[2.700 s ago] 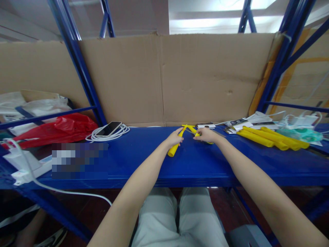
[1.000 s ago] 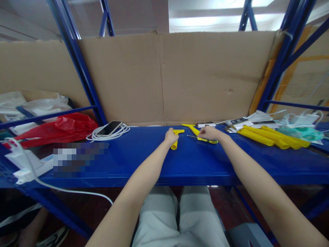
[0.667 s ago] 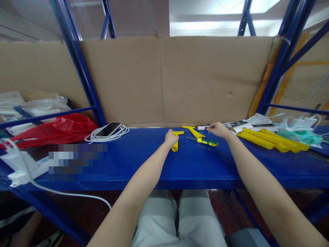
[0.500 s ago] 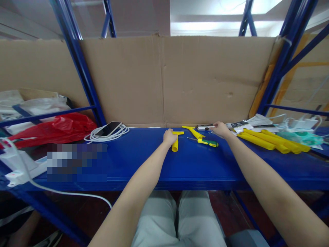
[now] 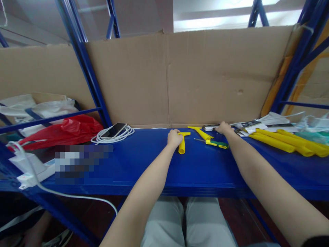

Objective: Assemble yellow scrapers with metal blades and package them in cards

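A yellow T-shaped tool point(image 5: 182, 146) stands out to the right of the left hand point(image 5: 174, 138), whose fingers are closed around it near the crossbar; its hollow handle end points back toward the person. Just beyond and to the right of that hand lies a yellow T-shaped piece point(image 5: 205, 134), and nearer the right hand point(image 5: 224, 128), a screwdriver point(image 5: 217, 144) with a green-and-yellow handle rests with its shaft toward the left hand. The right hand has its fingers bent down beside a small flat packet point(image 5: 209, 128); whether they pinch anything cannot be told.

Right of the right hand are yellow tubes point(image 5: 289, 144), laid side by side, and behind them black-and-white packets point(image 5: 253, 126) whose print is too small to read. Farther right sits a translucent plastic bag point(image 5: 315, 137) with something greenish showing.

Well left of the left hand, a smartphone point(image 5: 118, 128) rests on a coiled white cable point(image 5: 127, 132); beyond that lies a red plastic bag point(image 5: 64, 130), its contents hidden, in front of white bags point(image 5: 55, 106). A white power strip point(image 5: 36, 177) is at the far left.

Under both hands is a glossy blue shelf point(image 5: 149, 161), backed by a cardboard panel point(image 5: 133, 82) between blue metal posts point(image 5: 88, 68).
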Motion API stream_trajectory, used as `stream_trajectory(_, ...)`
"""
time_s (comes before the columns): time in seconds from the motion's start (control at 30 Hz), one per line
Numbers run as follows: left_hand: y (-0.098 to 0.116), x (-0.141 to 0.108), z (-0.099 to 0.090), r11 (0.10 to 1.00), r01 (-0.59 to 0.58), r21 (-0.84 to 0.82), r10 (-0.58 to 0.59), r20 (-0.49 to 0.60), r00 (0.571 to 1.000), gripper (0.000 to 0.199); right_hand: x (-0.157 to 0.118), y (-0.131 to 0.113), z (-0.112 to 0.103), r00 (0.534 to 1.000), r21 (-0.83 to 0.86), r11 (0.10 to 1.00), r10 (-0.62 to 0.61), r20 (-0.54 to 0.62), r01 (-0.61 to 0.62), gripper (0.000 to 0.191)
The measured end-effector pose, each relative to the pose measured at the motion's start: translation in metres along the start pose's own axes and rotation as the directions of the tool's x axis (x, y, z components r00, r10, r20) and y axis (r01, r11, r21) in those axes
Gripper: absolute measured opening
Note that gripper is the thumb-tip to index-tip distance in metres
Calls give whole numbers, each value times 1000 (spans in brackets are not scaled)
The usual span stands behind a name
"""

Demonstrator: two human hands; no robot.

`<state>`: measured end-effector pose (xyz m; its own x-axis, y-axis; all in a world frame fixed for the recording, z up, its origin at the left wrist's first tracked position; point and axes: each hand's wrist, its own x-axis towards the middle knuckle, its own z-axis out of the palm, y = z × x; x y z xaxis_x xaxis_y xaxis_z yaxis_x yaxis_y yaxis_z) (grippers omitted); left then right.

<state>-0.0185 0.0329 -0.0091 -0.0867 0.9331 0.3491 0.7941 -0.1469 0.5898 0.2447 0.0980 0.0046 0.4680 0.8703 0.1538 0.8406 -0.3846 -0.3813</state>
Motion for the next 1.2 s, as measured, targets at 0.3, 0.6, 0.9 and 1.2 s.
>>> stream_trajectory(0.3, 1, 1, -2, 1000, 2, 2, -1, -4, 1000, 27, 0, 3, -13, 983, 224, 974, 8, -184, 34, 56)
stream_trajectory(0.6, -2, 4, -4, 1000, 23, -13, -23, -3, 1000, 29, -12, -12, -34, 994, 923, 382, 77, -83, 47, 46)
stream_trajectory(0.9, 0, -2, -13, 981, 139, 131, -156, 128, 979, 33, -50, -2, -17, 994, 973, 226, -111, -12, 37, 11)
stream_trajectory(1.2, 4, -8, 1, 982, 63, 176, -96, 188, 977, 34, -87, -31, -24, 956, 991, 130, -293, 6, 33, 14)
